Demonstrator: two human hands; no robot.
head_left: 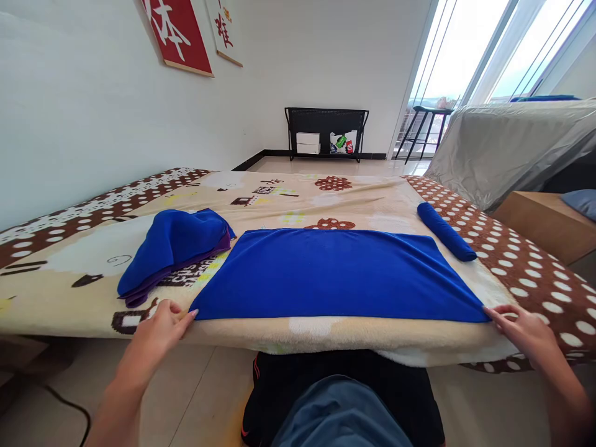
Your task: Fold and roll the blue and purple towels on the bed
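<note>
A blue towel [335,273] lies spread in a long flat shape near the front edge of the bed. My left hand [162,323] pinches its near left corner between thumb and fingers. At the near right corner, my right hand [524,329] grips the cloth the same way. Left of the towel is a loose heap of blue cloths [174,245], with purple cloth [153,282] showing under its edge. A rolled blue towel [446,231] rests to the right, apart from the spread one.
The bed is covered by a cream patterned blanket [279,335] with brown dotted borders [535,267]. Beyond it stands a black rack [326,117] against the wall. On the right are a cardboard box [540,217], a plastic-covered piece of furniture [507,143] and a dark stool [431,112].
</note>
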